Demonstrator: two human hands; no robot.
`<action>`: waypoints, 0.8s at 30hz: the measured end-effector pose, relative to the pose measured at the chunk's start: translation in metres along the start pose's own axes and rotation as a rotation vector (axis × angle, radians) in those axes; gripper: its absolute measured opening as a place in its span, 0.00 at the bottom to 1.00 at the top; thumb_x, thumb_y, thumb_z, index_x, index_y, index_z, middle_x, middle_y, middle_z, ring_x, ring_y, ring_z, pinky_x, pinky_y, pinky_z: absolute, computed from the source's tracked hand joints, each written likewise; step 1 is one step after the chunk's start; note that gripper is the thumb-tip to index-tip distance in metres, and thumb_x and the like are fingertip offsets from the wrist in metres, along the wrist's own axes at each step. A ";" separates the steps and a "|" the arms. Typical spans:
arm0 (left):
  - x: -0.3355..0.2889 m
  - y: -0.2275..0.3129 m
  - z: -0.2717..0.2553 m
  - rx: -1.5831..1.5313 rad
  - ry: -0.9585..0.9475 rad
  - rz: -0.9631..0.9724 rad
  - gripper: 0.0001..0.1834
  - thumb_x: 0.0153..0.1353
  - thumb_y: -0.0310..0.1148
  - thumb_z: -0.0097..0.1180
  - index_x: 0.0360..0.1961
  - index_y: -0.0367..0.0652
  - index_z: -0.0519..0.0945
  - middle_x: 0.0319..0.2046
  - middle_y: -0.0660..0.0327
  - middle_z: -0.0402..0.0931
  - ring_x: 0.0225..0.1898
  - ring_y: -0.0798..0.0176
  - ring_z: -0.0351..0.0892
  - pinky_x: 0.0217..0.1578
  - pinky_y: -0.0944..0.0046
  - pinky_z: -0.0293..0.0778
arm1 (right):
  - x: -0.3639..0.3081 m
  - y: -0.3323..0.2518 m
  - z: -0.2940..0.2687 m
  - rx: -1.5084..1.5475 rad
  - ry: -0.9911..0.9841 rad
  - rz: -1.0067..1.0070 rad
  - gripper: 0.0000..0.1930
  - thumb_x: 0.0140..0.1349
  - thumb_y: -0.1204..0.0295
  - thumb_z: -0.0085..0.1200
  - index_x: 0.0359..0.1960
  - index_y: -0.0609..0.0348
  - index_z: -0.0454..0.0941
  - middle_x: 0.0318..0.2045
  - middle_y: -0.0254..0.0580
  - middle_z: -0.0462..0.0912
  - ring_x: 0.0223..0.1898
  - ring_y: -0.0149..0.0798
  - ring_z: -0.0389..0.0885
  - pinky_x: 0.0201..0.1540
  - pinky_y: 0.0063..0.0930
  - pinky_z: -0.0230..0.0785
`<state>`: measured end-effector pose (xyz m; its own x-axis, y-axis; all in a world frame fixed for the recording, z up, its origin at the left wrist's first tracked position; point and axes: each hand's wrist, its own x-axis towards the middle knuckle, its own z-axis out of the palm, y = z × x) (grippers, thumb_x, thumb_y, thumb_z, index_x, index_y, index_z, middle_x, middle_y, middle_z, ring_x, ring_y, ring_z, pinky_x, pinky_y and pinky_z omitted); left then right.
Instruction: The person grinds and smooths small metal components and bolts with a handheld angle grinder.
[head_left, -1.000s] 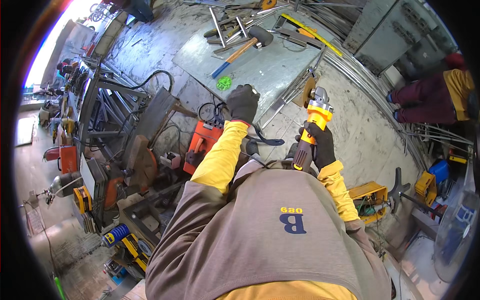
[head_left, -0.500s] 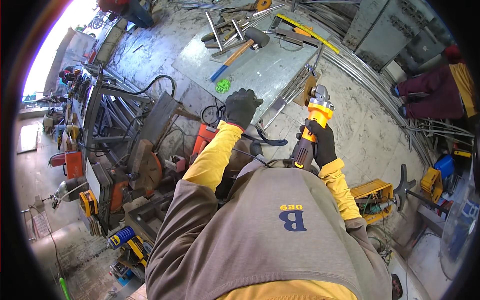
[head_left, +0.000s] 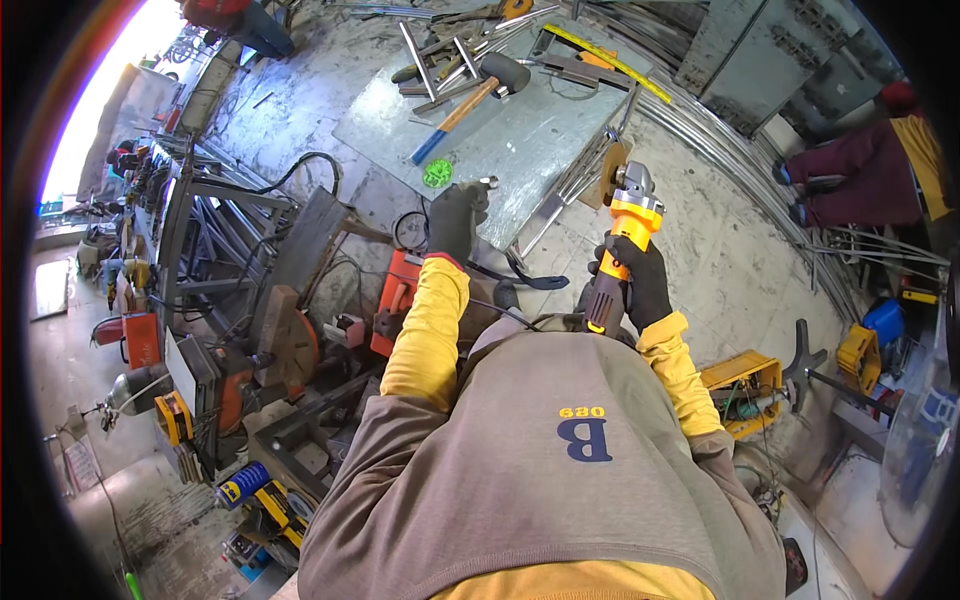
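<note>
My right hand [head_left: 643, 282], in a dark glove, is wrapped round the body of a yellow and grey angle grinder [head_left: 634, 215]. The grinder's brown disc [head_left: 614, 172] points away from me, beside the edge of a metal sheet. Over the near edge of that metal sheet [head_left: 385, 130], my gloved left hand [head_left: 459, 220] is closed, with a small shiny metal piece [head_left: 489, 183] sticking out at its fingertips. Most of that piece is hidden by the glove. Just past this hand lies a bright green coil [head_left: 437, 174], and beyond it a mallet [head_left: 455, 122] with a blue-ended wooden handle.
Metal tubes [head_left: 418, 60] and a yellow ruler [head_left: 610, 62] lie at the far end of the sheet. An orange machine [head_left: 398, 295] stands left of my legs, near a cut-off saw [head_left: 293, 345]. Another person [head_left: 860, 175] is at the right. A yellow crate [head_left: 745, 385] sits nearer me.
My left hand has turned and drawn slightly left and nearer, and a small shiny metal piece now shows at its fingers. The grinder stays in my right hand, almost unmoved.
</note>
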<state>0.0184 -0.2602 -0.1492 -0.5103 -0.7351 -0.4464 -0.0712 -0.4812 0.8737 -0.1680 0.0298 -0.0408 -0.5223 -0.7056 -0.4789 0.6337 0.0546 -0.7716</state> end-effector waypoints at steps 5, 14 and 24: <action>-0.029 0.024 0.024 -0.575 -0.120 -0.099 0.18 0.71 0.40 0.58 0.55 0.42 0.84 0.50 0.57 0.86 0.51 0.52 0.84 0.56 0.48 0.78 | 0.006 -0.002 0.005 -0.055 -0.075 -0.007 0.18 0.66 0.66 0.64 0.51 0.63 0.78 0.38 0.43 0.85 0.34 0.39 0.88 0.42 0.34 0.85; -0.038 0.016 0.030 -0.762 -0.277 -0.107 0.23 0.76 0.38 0.55 0.65 0.36 0.78 0.61 0.49 0.81 0.62 0.42 0.80 0.68 0.38 0.72 | 0.001 -0.016 0.043 -0.258 -0.146 -0.017 0.21 0.64 0.67 0.64 0.55 0.64 0.76 0.40 0.44 0.85 0.37 0.41 0.89 0.43 0.38 0.85; -0.041 0.014 0.030 -0.570 -0.224 0.103 0.22 0.78 0.40 0.49 0.64 0.39 0.79 0.60 0.53 0.82 0.59 0.50 0.82 0.65 0.42 0.73 | 0.007 -0.010 0.059 -0.358 -0.181 -0.027 0.21 0.62 0.71 0.66 0.55 0.65 0.79 0.40 0.39 0.84 0.36 0.32 0.85 0.41 0.31 0.82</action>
<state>0.0126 -0.2222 -0.1124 -0.6624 -0.7028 -0.2595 0.4252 -0.6379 0.6421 -0.1442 -0.0174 -0.0119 -0.4072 -0.8214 -0.3993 0.3652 0.2543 -0.8955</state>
